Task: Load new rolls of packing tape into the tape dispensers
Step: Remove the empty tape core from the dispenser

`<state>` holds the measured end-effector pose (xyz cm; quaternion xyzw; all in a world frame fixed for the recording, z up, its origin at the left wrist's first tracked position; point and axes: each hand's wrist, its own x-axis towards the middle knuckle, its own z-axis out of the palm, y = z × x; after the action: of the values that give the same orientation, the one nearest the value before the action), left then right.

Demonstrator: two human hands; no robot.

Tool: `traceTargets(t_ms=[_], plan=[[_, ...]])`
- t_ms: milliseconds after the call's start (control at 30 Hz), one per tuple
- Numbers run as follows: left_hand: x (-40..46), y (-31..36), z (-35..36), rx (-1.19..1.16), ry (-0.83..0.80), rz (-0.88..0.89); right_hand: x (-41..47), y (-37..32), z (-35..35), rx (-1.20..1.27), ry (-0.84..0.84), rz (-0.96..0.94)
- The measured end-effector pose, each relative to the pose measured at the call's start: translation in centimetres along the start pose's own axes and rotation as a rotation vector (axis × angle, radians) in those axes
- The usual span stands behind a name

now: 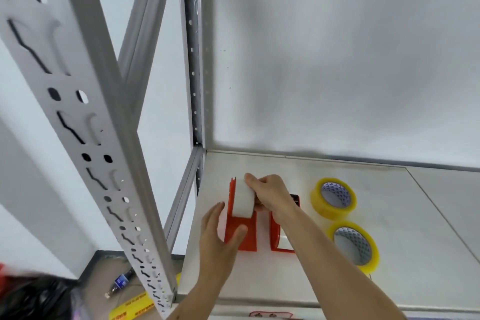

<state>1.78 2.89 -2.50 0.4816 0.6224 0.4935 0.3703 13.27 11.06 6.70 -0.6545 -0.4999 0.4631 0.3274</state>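
Hands were nearest the camera, both on one job. The left hand (220,236) braced the orange dispenser (240,228) from its outer side, fingers spread along the plate and thumb pressed on its front face, steadying rather than clenching. The right hand (272,196) reached over from the other side, fingers curled around the white tape roll (244,199) that sat in that dispenser's frame; whether the roll was fully seated on its hub could not be judged, since the hand hid that side. Just beside it stood a second orange dispenser (278,239), partly behind the right forearm, with no roll visible in it. Farther right on the white shelf (389,215) lay two yellow tape rolls (335,199), still unloaded. So the first loading looked underway, with the rest apparently ahead.
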Motion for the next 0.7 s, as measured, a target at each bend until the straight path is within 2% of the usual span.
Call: traceTargets(t_ms=[167, 367, 467, 567, 700], plan=[[1.5, 3.7, 1.3, -0.22, 0.049, -0.05, 0.1, 0.3, -0.8, -0.001, 0.042, -0.029], [3.4, 5.4, 2.5, -0.27, 0.115, -0.104, 1.3, 0.7, -3.0, 0.018, 0.164, -0.009], [4.3, 6.2, 3.0, -0.307, 0.115, -0.13, 2.5, 0.8, -5.4, 0.038, 0.282, -0.06], [4.8, 7.0, 3.4, -0.331, 0.126, -0.145, 4.0, 1.8, -7.8, -0.178, 0.36, -0.168], [5.7, 7.2, 3.9, -0.348, 0.124, -0.129, 6.6, 4.5, -9.3, -0.553, 0.356, -0.143]])
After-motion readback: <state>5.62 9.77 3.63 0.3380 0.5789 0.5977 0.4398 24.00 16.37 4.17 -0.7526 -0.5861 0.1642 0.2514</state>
